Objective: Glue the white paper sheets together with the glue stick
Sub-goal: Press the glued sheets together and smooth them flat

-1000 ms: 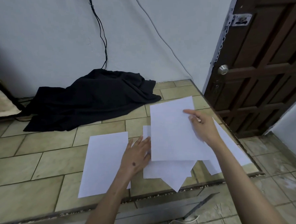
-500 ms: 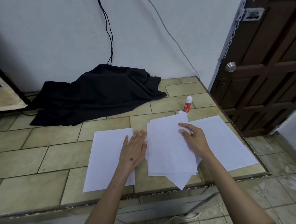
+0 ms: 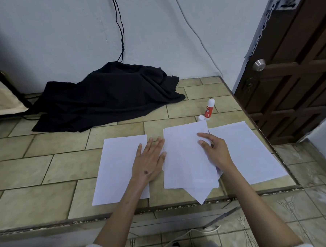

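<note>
Three groups of white paper lie on the tiled ledge. A single sheet [image 3: 115,169] is on the left, a stack of several sheets [image 3: 186,160] in the middle, another sheet [image 3: 245,151] on the right. My left hand [image 3: 150,161] rests flat, fingers spread, on the left sheet's right edge. On the stack's right side my right hand [image 3: 214,151] presses down with its fingers slightly curled. A red glue stick [image 3: 209,108] with a white end stands behind the stack, and its white cap [image 3: 201,118] sits beside it.
A black cloth [image 3: 108,96] is heaped against the back wall, with cables hanging above it. A dark wooden door [image 3: 295,63] stands on the right. The ledge's front edge [image 3: 163,208] drops to a lower tiled floor.
My right hand has lowered the lifted sheet flat onto the middle stack and now presses on it. The glue stick, hidden behind that sheet before, has come into view. My left hand stays flat.
</note>
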